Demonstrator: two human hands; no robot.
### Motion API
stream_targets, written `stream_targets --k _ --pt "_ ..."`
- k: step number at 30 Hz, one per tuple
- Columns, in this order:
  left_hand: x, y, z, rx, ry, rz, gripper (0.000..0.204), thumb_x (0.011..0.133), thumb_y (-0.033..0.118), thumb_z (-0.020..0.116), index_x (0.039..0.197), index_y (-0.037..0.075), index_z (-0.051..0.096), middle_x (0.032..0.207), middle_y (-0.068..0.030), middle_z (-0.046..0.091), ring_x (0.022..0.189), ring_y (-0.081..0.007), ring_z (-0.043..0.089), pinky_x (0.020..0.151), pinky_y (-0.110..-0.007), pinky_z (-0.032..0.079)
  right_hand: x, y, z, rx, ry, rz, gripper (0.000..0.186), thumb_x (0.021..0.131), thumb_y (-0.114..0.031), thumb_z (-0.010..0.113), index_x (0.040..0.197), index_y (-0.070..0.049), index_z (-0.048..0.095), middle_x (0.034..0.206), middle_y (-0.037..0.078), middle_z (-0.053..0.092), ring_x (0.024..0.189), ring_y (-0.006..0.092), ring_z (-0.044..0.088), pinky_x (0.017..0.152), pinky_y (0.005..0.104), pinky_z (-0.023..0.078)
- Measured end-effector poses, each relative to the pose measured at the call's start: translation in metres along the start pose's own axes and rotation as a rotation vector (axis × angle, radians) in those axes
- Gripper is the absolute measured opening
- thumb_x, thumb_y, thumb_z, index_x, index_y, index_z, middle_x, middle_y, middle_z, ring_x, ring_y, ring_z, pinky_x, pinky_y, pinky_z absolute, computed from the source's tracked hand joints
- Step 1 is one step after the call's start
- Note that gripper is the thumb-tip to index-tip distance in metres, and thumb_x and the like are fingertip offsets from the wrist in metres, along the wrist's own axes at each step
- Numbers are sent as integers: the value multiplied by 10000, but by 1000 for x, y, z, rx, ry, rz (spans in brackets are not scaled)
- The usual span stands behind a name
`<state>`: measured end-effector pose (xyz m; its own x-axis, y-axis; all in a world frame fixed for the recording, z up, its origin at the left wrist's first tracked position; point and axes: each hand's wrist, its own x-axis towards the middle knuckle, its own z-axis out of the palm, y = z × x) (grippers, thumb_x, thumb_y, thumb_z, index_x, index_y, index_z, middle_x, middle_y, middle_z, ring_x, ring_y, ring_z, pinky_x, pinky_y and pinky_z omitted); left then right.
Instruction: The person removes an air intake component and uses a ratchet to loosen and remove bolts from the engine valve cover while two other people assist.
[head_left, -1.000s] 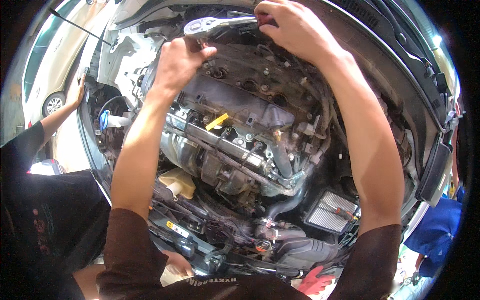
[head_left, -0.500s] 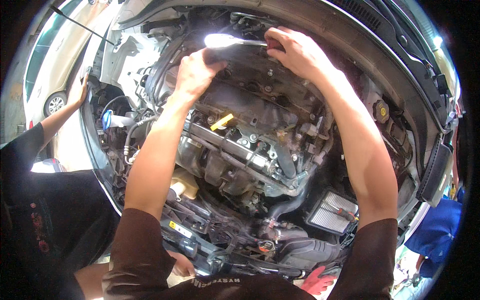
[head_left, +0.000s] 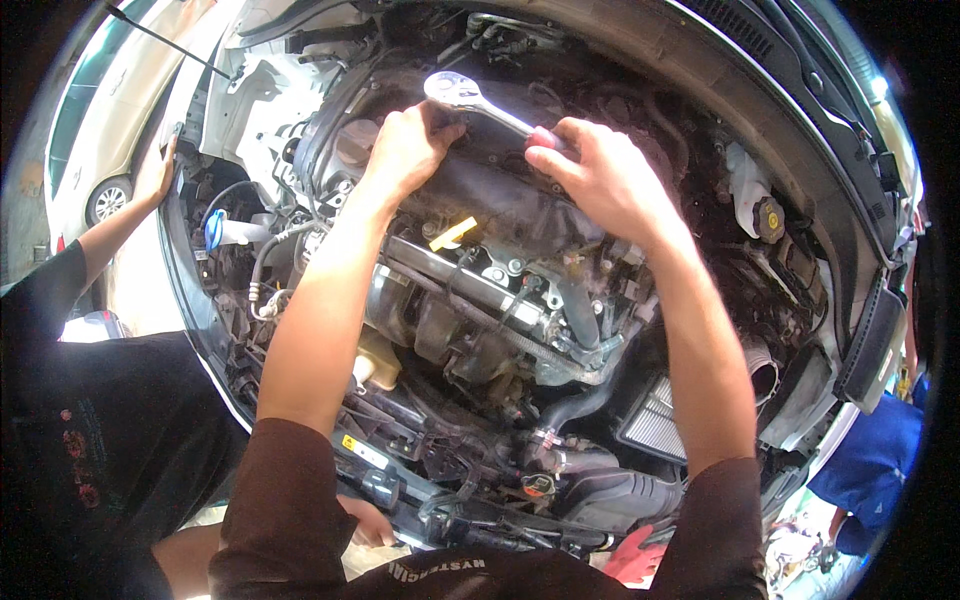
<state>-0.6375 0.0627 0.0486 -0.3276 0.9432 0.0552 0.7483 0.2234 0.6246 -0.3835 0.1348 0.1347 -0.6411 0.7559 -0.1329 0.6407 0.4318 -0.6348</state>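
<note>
A: In the head view, where's the wrench?

B: The silver wrench (head_left: 490,108) is over the far part of the engine (head_left: 440,345). Its round head points left, and its handle slants down to the right.

A: Who has hold of it?

B: The right hand (head_left: 608,178). Its fingers are closed around the handle, with a bit of the reddish grip showing at the thumb.

A: And the left hand (head_left: 405,152)?

B: It's just below the wrench's head, fingers curled. I can't tell whether they're gripping anything, because the fingertips are hidden.

A: What's around the hands?

B: A yellow handle (head_left: 454,234) sticks up from the engine, nearer the person than the wrench. Off to the right is a round yellow cap (head_left: 769,219); over on the left, a blue cap (head_left: 213,229). The right forearm passes over part of a pale, pleated filter (head_left: 648,422).

A: Anyone else close by?

B: Yes, a co-worker in a black shirt (head_left: 110,430) at the left, one raised hand (head_left: 157,170) by the car's edge. Someone in blue clothing (head_left: 868,475) is at the far right. A red glove (head_left: 632,558) shows at the lower edge, and a beige car (head_left: 112,140) stands beyond the left side.
</note>
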Motion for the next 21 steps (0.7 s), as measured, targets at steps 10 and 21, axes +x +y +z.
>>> stream_targets --k 10,21 --pt "-3 -5 6 6 41 26 359 955 328 742 1161 36 767 1062 -216 785 1044 -398 757 950 -470 573 -4 23 13 -338 221 -318 284 974 -337 725 1078 -76 681 1044 166 740 1032 367 716 903 491 583" --pt "-3 2 3 70 88 37 362 927 357 737 1090 36 777 983 -227 783 977 -403 769 911 -473 588 96 70 -8 -410 112 -415 410 1048 -291 652 1433 -153 628 1285 146 671 1185 363 667 1046 448 528"
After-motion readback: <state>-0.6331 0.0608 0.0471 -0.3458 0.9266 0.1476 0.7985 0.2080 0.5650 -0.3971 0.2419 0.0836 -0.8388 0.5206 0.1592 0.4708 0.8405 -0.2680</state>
